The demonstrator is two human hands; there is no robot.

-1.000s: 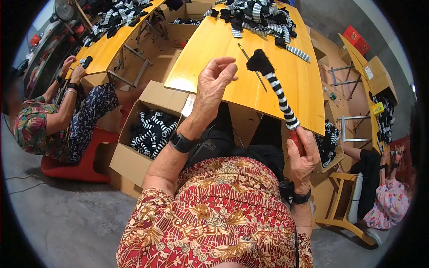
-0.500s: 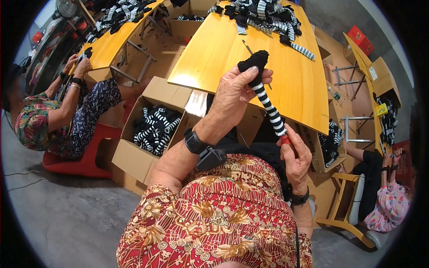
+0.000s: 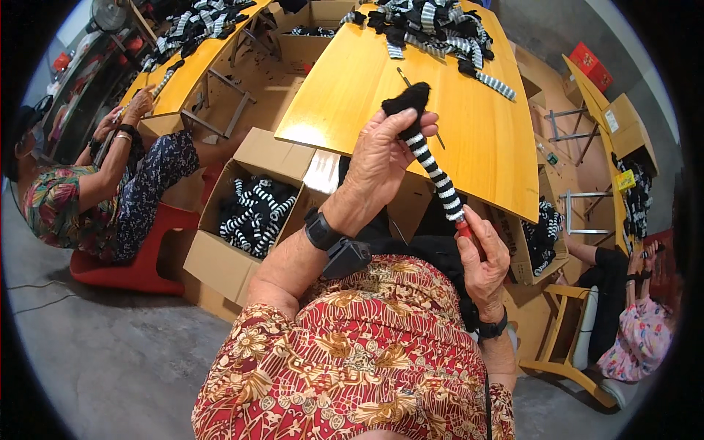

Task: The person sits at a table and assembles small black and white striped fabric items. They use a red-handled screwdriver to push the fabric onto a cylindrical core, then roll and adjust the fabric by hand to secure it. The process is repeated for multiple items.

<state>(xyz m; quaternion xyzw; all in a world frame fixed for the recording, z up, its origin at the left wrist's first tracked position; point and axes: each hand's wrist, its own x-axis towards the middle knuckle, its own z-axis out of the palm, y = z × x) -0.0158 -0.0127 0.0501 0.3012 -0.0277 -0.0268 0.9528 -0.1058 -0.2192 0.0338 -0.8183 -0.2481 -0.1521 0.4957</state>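
A knitted piece (image 3: 438, 176) with a solid black end and a narrow black-and-white striped tube stretches between my hands over the table's near edge. My left hand (image 3: 385, 150) is closed on it where the black end meets the stripes, the thumb lying on top. My right hand (image 3: 484, 253) grips the red handle (image 3: 463, 229) of a tool at the lower end of the striped tube. The rest of the tool is hidden, and I cannot tell its kind. Behind the knitted piece, a thin dark rod (image 3: 401, 73) lies on the yellow table (image 3: 337, 95).
Striped knitwear (image 3: 433, 29) is heaped at the table's far end. An open cardboard box (image 3: 220, 264) of similar pieces stands at left, another box (image 3: 521, 253) at right. One person (image 3: 95, 183) works at the left table (image 3: 172, 92), another (image 3: 634, 337) sits at far right.
The knitted piece and both hands have shifted slightly left, and the black end is tilted further left. At the left table, the other person's hands now have a striped piece by them.
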